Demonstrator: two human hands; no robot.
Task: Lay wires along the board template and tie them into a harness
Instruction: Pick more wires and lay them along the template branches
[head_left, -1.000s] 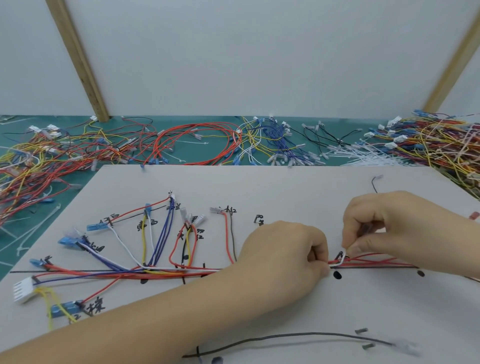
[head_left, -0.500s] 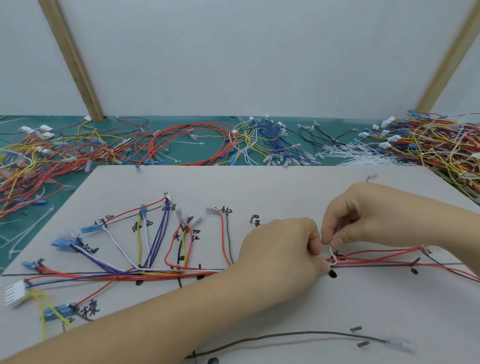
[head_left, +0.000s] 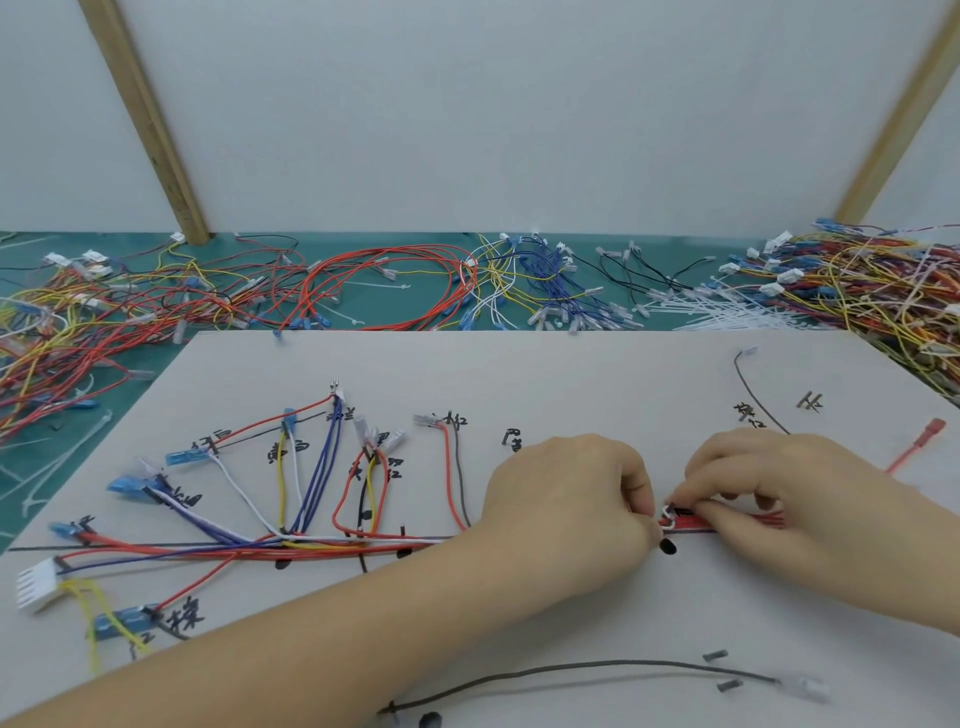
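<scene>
A pale board template (head_left: 571, 374) with black lines and handwritten labels lies in front of me. Red, blue, yellow and white wires run along its trunk line as a wire bundle (head_left: 311, 545), with branches fanning up to blue terminals. My left hand (head_left: 566, 509) pinches the bundle from the left. My right hand (head_left: 769, 493) pinches it just to the right, its fingertips on a small white cable tie (head_left: 669, 519) looped round the red wires. A white connector (head_left: 36, 587) ends the bundle at far left.
A loose black wire (head_left: 571, 670) lies near the board's front edge. A red terminal lead (head_left: 919, 447) sticks out at right. Piles of loose wires (head_left: 389, 291) and white cable ties (head_left: 727, 306) cover the green mat behind the board.
My right hand has dropped onto the bundle and closed up against my left hand. The red wires to the right have been drawn together under it.
</scene>
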